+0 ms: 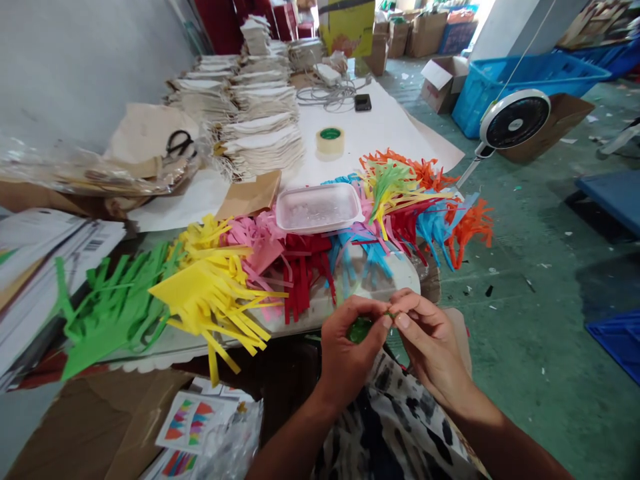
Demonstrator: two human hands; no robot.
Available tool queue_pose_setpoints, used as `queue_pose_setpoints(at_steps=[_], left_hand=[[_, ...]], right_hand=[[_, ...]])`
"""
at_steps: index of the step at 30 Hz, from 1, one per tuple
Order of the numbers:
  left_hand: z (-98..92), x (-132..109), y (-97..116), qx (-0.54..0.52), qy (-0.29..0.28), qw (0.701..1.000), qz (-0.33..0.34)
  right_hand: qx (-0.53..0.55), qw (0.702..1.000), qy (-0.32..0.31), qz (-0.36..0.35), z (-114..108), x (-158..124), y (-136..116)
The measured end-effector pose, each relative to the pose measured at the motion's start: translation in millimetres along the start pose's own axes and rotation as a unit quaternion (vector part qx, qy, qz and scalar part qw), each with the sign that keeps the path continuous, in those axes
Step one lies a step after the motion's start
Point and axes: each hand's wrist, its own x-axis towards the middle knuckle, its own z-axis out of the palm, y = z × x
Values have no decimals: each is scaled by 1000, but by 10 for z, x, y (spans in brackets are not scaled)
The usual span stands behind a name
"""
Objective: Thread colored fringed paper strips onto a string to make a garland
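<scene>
head view: left hand [347,350] and right hand [430,347], fingers [403,320] clamped on one green scrap [360,330].

Paper fringes [210,293] block the left hand's [347,347] forward path.

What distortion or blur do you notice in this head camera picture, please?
In the head view, wide-angle distortion makes the wall lean; light is soft, with faint sheen on the plastic tub; the left hand and right hand look slightly soft.

Bunched green paper [359,330] pinched between left hand [345,347] and right hand [430,343].
</scene>
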Motion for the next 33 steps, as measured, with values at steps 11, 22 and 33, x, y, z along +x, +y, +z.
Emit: queue_pose_setpoints(at_steps=[11, 22, 33], left_hand=[[41, 36, 35, -40, 2, 999, -21], [62, 9, -78, -120, -12, 990, -73], [107, 19, -77, -82, 21, 992, -97]], right_hand=[[19, 999, 30, 2, -23, 14, 42], [60, 995, 51, 59, 23, 67, -45], [-9, 999, 33, 9, -108, -12, 93]])
